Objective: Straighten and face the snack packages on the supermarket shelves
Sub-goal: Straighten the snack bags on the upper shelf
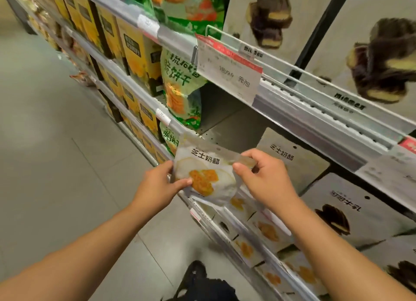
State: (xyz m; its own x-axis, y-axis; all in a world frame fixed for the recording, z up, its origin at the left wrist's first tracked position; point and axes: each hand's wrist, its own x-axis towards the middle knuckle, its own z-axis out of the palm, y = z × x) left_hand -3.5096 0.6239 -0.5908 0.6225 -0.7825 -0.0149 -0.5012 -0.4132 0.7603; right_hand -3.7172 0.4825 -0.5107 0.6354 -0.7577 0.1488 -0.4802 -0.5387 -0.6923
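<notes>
— Centre of the frame: both hands are on a soft white plastic snack pouch printed with an orange-yellow filled bun [206, 173]. The left hand [157, 184] pinches its left edge, thumb across the front. The right hand [265, 179] pinches the clear, crinkled top seal at the upper right corner.

— Where is it sitting?

— Held in the air, just in front of the grey metal shelf lip [319, 118], tilted a little, black characters facing the camera. Glossy film, puffed in the middle, flat at the seams.

— And behind it?

— A bare stretch of dull grey perforated shelf board [227, 125], in shadow. To the right, flat matte grey cartons with black lettering and a dark chocolate cake picture [351, 210]. Lower right, a row of matching white bun pouches [267, 231] behind a clear rail.

— Upper left?

— Stiff yellow cardboard boxes [132, 50] in ranks, then shiny green crinkled bags of crackers [180, 91]. A white and red price card in a clear sleeve [229, 72] hangs off the shelf edge.

— The floor?

— Smooth pale grey tiles [56, 131] with thin joints, faintly reflective, filling the left half.
</notes>
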